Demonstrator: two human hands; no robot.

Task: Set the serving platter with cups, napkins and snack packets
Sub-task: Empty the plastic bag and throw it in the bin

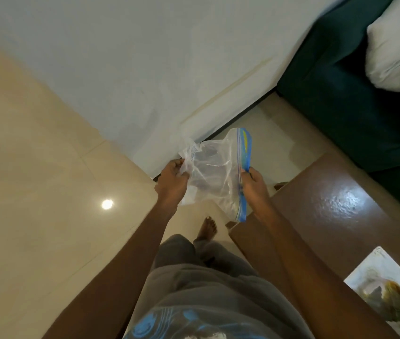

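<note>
Above the floor, both hands (173,178) (255,183) hold a zip bag (214,172), zipper edge rightward.

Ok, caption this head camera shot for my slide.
Both hands, left hand and right hand, hold a clear zip bag beside the table.

Nothing here can be read. The clear plastic zip bag with the blue seal strip (218,172) carries a yellow patch near its top corner, but no letters show on it. The grey shirt with the blue swirl print (194,314) bears a pattern only, and the white rectangular printed platter (389,289) is too blurred for any words.
</note>
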